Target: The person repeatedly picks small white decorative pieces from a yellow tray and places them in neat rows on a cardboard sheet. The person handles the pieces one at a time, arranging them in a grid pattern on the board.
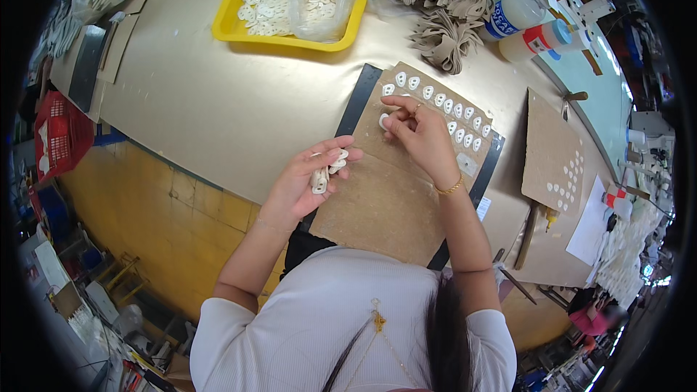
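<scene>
A brown board [381, 199] lies in front of me, with small white oval pieces with holes [428, 92] set in rows over its far part. My right hand [425, 138] is over the left end of the nearer row, thumb and fingers closed on one white piece [383, 122] at the board's surface. Part of that row is hidden under the hand. Left of the board, my left hand [296, 180] is turned palm up, its fingers curled round a small bunch of the same white pieces [319, 180].
A yellow tray [220, 27] at the back holds loose white pieces and a plastic bag [348, 1] of more. Beige cut pieces [439, 40] are stacked beside glue-like bottles [514, 13]. Another board [544, 160] with white pieces is at right; a red basket [67, 127] stands far left.
</scene>
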The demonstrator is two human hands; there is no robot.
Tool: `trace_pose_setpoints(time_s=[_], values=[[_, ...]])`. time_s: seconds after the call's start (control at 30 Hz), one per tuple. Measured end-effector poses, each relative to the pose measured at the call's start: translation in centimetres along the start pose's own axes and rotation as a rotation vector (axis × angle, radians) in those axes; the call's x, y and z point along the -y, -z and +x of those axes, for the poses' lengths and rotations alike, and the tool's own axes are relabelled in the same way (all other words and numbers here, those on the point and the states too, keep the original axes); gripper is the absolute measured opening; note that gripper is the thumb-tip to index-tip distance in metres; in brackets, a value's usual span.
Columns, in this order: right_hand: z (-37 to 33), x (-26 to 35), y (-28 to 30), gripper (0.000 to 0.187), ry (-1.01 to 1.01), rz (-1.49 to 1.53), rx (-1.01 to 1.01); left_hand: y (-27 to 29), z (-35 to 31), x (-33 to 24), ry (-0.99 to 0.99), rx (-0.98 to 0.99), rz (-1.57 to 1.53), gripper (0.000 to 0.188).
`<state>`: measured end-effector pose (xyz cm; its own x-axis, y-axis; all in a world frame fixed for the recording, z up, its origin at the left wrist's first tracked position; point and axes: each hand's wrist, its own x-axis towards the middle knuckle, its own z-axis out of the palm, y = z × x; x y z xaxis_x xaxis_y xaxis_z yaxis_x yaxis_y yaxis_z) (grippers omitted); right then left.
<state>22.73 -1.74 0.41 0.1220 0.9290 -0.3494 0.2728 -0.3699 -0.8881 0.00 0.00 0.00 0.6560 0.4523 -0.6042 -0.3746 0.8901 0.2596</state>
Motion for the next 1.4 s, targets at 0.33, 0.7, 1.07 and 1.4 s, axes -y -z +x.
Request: trace_pose_setpoints(time_s=[0.33, 0.7, 1.07, 1.4], values=[[2.0, 1.3, -1.6, 0.012, -0.126, 0.046, -0.084, 0.2, 0.0, 0.0, -0.047, -0.103, 0.057, 0.021], [1.1, 1.5, -2.4, 0.015, 0.275, -0.456, -0.307, -0.3, 0.3, 0.5, -0.116, -0.073, 0.189, 0.013], [-2.8, 1.7, -1.1, 0.019, -0.129, 0.238, 0.329, -1.4, 0.6, 2.1, -0.267, -0.020, 0.539, 0.017], [-2.8, -0.3, 0.1, 0.019, -0.110, 0.178, 0.021, -1.3, 1.0, 2.1, -0.033, -0.002, 0.344, 0.026]])
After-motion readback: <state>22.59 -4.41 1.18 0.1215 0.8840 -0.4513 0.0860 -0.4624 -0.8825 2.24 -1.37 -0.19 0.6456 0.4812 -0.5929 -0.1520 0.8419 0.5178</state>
